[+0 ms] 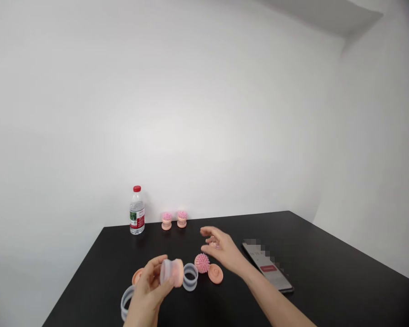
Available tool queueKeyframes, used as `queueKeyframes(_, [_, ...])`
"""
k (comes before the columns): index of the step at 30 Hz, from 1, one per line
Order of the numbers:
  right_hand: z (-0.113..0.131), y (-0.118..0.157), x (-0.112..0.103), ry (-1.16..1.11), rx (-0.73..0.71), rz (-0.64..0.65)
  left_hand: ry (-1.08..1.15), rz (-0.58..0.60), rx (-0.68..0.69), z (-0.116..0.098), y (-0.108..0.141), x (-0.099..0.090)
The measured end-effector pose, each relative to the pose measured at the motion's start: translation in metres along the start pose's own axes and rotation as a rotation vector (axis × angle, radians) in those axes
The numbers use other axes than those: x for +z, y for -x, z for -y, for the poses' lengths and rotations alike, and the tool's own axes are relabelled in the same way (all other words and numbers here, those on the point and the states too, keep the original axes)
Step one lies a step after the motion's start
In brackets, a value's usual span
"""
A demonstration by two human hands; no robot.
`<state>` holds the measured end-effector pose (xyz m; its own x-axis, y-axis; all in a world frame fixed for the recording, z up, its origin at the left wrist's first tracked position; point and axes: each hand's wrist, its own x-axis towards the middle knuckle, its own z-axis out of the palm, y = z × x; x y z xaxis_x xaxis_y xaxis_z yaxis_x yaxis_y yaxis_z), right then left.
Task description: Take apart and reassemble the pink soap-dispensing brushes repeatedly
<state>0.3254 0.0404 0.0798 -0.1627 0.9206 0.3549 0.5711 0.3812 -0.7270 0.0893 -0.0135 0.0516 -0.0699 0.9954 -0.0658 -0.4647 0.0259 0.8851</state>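
Above the black table [330,272], the left hand [147,288] grips a short translucent pink cylinder [168,273], capped at one end with a peach disc, and holds it up off the surface with curled fingers. The right hand [223,250] is well apart from it, open with fingers loosely spread, hovering just over a spiky pink ball [202,263] and a flat peach base [215,274] that lie side by side. A clear ribbed ring [190,277] stands just beside the held cylinder; a second ring [127,303] sits partly hidden behind the left hand, near a peach disc [137,275]. Near the far edge stand a red-capped water bottle [137,211] and two pink-and-peach spiked brushes [167,221]. A phone [267,268] with a blurred screen lies to the right. White walls [191,113] rise behind.
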Motion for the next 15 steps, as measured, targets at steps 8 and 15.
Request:
queueKeyframes(8, [0.031,0.047,0.060,-0.360,-0.034,0.049,0.031,0.206,0.143,0.019,0.001,0.011])
queueKeyframes(15, [0.012,0.057,0.074,-0.411,-0.079,-0.036,-0.181,0.226,0.246,0.029,0.005,0.002])
